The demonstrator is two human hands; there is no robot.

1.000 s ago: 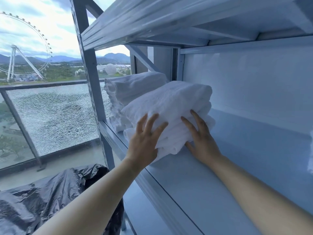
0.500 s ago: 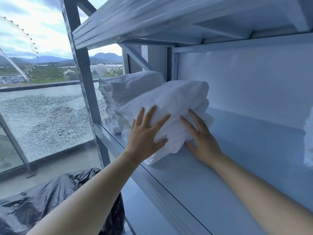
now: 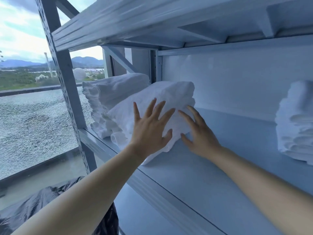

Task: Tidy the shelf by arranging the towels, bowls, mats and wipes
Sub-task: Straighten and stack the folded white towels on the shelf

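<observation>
A stack of folded white towels [image 3: 169, 99] lies on the pale shelf board [image 3: 228, 175], leaning against a second white stack [image 3: 111, 92] at the shelf's left end. My left hand [image 3: 149, 131] lies flat on the front of the near stack, fingers spread. My right hand [image 3: 198, 133] is beside it at the stack's right lower edge, fingers spread and fingertips touching the cloth. Neither hand grips anything. A third pile of white towels [image 3: 294, 126] sits at the right edge of the view.
The grey perforated upright [image 3: 67, 85] stands left of the towels, and the shelf above [image 3: 152, 19] hangs low overhead. A black plastic bag [image 3: 50, 209] lies on the floor at lower left. Behind is a cracked glass panel [image 3: 33, 126].
The near stack has been pushed back and left against the other stack. Both hands have opened out flat, fingers spreading. The view has shifted right, bringing the right-hand pile into sight.
</observation>
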